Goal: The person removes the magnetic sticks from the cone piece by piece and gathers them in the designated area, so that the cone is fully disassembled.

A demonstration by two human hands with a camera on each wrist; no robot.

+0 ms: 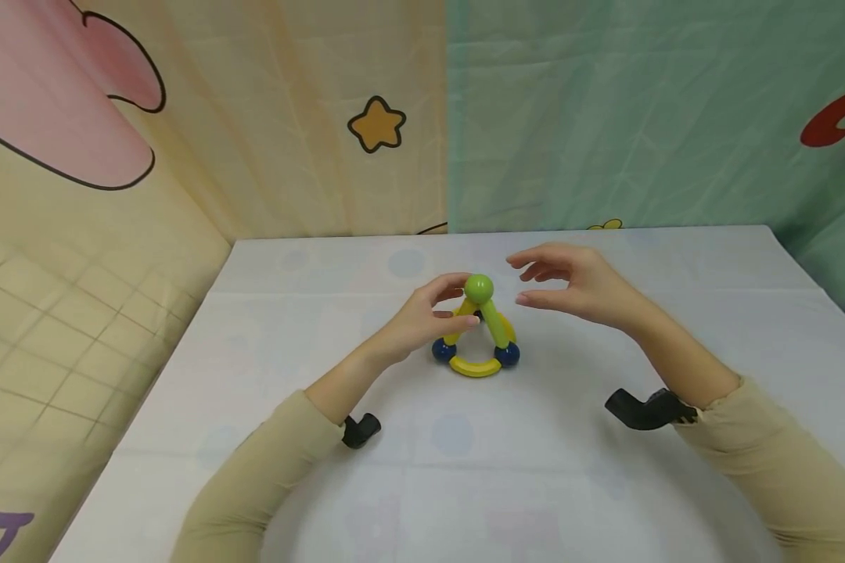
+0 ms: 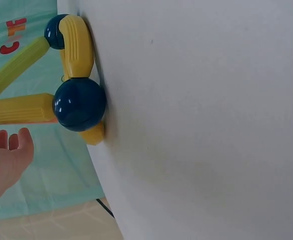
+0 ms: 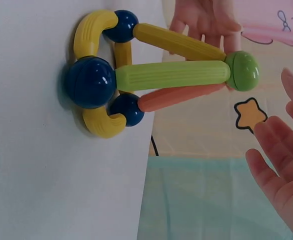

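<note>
A pyramid of magnetic building sticks and balls [image 1: 476, 367] stands upright on the white table. Its base joins blue balls [image 3: 91, 82] with curved yellow sticks [image 2: 78, 47]. Straight green [image 3: 171, 75], yellow [image 3: 179, 42] and orange-red [image 3: 181, 96] sticks lean up to one green ball [image 1: 479, 288] on top. My left hand [image 1: 422, 317] is at the pyramid's left side, thumb and fingers spread either side of the top, loosely bent and not gripping. On the right, my right hand [image 1: 570, 285] hovers apart from the green ball, fingers extended and holding nothing.
The white table [image 1: 451, 485] reaches back to a yellow and green curtain [image 1: 605, 117] printed with an orange star [image 1: 377, 124]. Black wrist camera mounts [image 1: 648, 408] stick out below both forearms.
</note>
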